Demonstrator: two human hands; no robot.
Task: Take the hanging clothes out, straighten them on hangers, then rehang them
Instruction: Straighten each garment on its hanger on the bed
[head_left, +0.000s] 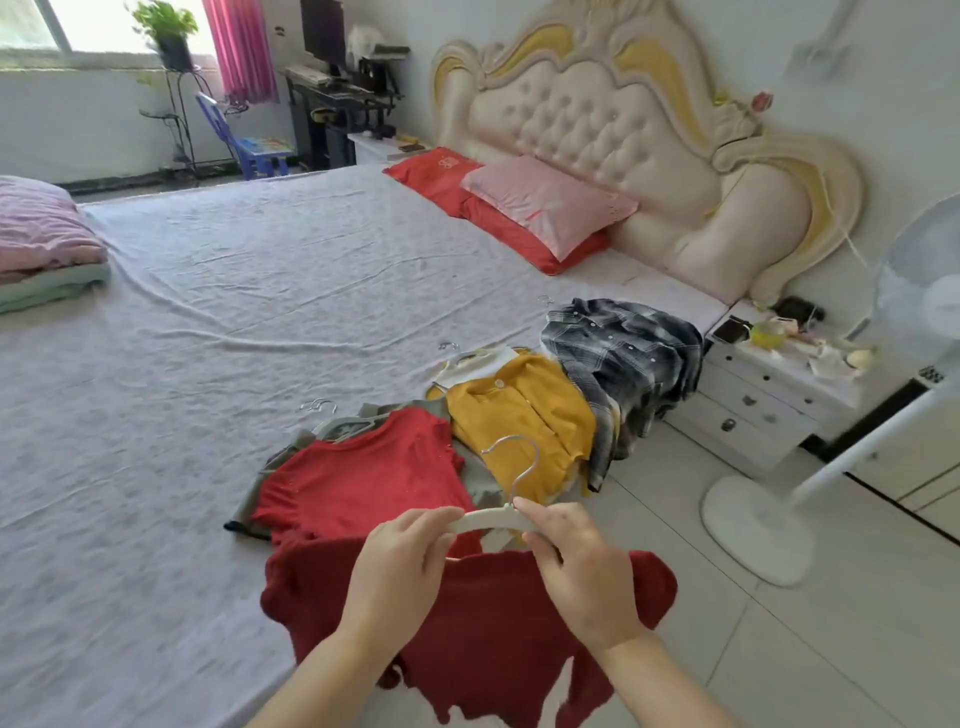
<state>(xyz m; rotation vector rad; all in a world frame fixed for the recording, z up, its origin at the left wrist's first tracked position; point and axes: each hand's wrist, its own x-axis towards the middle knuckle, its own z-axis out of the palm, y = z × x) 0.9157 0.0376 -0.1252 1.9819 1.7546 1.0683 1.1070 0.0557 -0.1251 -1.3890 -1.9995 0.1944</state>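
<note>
The left hand (400, 566) and right hand (576, 571) are each pinching the white hanger (485, 519), either side of its middle. Just below them the dark red top (467, 629) is drooping, likely light and limp; the stiff hanger arms are probably offering the surest hold.

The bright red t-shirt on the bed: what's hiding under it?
An olive-grey garment peeks out at the edges of the bright red t-shirt. Its middle is covered, so what kind it is stays hidden.
</note>
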